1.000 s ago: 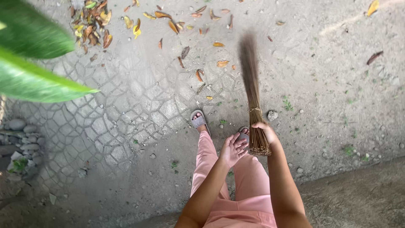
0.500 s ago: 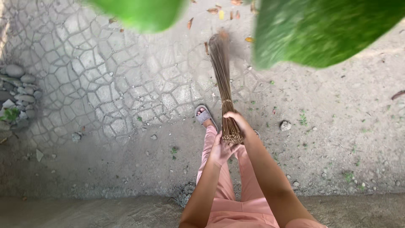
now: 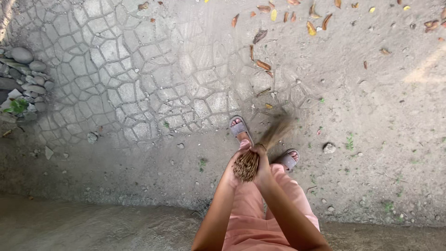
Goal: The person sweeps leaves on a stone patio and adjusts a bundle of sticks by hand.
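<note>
I hold a bundled stick broom [image 3: 246,166] in front of my legs with both hands. My left hand [image 3: 232,171] wraps the bound end from the left, and my right hand [image 3: 263,163] grips it from the right. The bristles [image 3: 278,130] slant up and to the right, blurred by motion, and reach the ground beside my left sandal [image 3: 239,127]. My right sandal [image 3: 288,159] shows just behind the hands. Dry brown and yellow leaves [image 3: 263,64] lie scattered on the cracked concrete ahead.
More fallen leaves [image 3: 311,28] dot the far ground at the top. A pile of rounded stones [image 3: 23,55] with a small green plant sits at the left edge. A loose pebble [image 3: 329,148] lies right of my feet. A darker step runs along the bottom.
The large green leaves that blocked the view are gone. The broom has swung from pointing straight ahead to slanting right, with its bristles now blurred and closer to my feet.
</note>
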